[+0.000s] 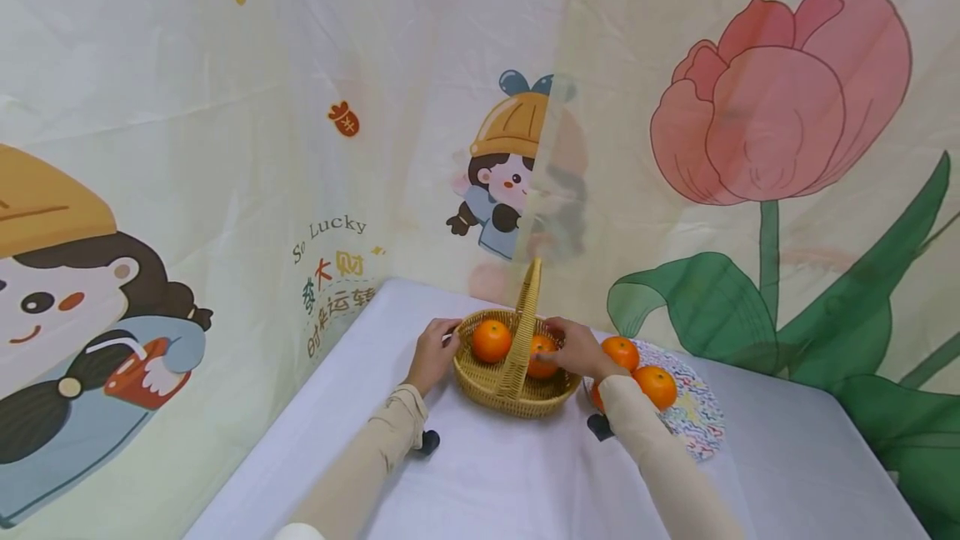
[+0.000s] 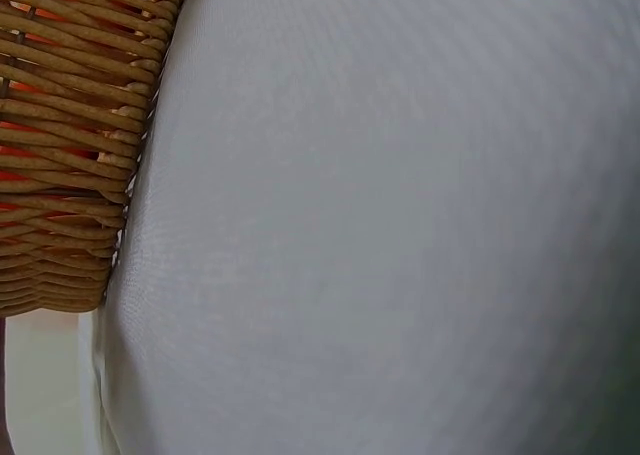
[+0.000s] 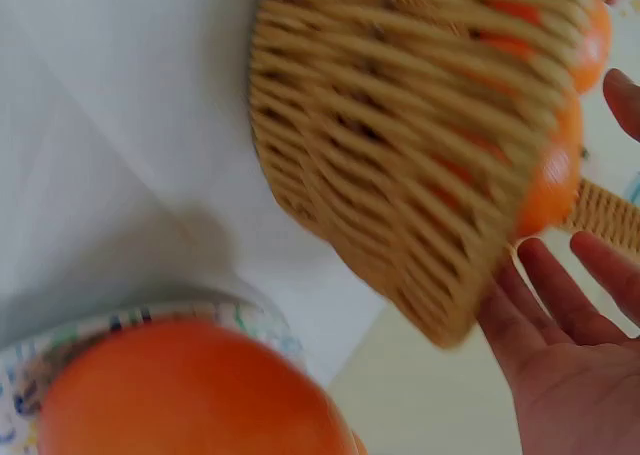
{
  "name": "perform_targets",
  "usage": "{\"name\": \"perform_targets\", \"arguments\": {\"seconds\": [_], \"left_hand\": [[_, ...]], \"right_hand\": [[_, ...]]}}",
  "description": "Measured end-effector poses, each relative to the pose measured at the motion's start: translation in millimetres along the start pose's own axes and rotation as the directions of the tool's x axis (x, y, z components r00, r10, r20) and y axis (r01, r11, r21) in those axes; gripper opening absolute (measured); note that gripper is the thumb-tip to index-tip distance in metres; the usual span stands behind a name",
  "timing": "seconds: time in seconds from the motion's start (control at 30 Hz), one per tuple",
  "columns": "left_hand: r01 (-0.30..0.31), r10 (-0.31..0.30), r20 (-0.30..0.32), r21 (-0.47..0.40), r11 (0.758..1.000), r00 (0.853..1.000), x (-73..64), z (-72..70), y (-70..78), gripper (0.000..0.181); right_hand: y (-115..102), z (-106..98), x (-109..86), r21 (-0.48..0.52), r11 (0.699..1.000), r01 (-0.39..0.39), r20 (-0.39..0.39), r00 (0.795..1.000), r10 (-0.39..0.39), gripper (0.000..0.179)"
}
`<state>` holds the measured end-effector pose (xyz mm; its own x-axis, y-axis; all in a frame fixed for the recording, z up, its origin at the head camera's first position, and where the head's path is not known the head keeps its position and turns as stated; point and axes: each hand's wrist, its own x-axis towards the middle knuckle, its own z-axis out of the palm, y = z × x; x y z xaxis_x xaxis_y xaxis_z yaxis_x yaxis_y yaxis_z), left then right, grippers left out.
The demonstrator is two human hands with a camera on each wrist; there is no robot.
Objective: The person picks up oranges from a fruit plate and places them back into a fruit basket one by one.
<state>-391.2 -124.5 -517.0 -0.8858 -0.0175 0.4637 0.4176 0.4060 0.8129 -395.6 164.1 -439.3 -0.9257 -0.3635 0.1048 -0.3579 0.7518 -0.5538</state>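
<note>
An oval wicker basket [image 1: 525, 413] with a tall arched handle [image 1: 529, 290] stands on the table. Inside it, one orange [image 1: 491, 342] lies left of the handle and another orange [image 1: 542, 357] lies right of it. My left hand [image 1: 431, 357] holds the basket's left rim; it is out of sight in the left wrist view, where the woven side [image 2: 70, 135] shows. My right hand [image 1: 581, 347] reaches over the right rim to the right-hand orange. In the right wrist view its fingers [image 3: 560, 295] are spread loosely beside that orange [image 3: 555, 175], with the thumb standing apart.
To the basket's right lies a round, colourfully patterned plate [image 1: 701, 419] bearing oranges [image 1: 655, 388], partly covered by my right forearm. A white cloth covers the table [image 1: 480, 473]. Printed curtains [image 1: 420, 107] hang close behind the table.
</note>
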Motion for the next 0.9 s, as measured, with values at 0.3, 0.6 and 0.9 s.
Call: {"name": "perform_targets", "arguments": {"seconds": [0.3,0.6,0.9], "left_hand": [[-0.011,0.011,-0.009,-0.017,1.0,1.0,-0.4,0.9,-0.2,0.027],[-0.054,0.054,-0.038,-0.018,0.998,0.998,-0.3,3.7,-3.6,0.027],[-0.015,0.014,-0.02,-0.022,1.0,1.0,1.1,3.8,-3.0,0.027]], "right_hand": [[11,-42,-15.1,0.17,0.985,-0.015,-0.103,0.994,0.033,0.069],[52,-77,-45.2,0.159,0.974,-0.16,-0.157,0.97,0.185,0.082],[103,-76,-87.3,0.166,0.949,-0.267,-0.172,0.94,0.295,0.077]]}}
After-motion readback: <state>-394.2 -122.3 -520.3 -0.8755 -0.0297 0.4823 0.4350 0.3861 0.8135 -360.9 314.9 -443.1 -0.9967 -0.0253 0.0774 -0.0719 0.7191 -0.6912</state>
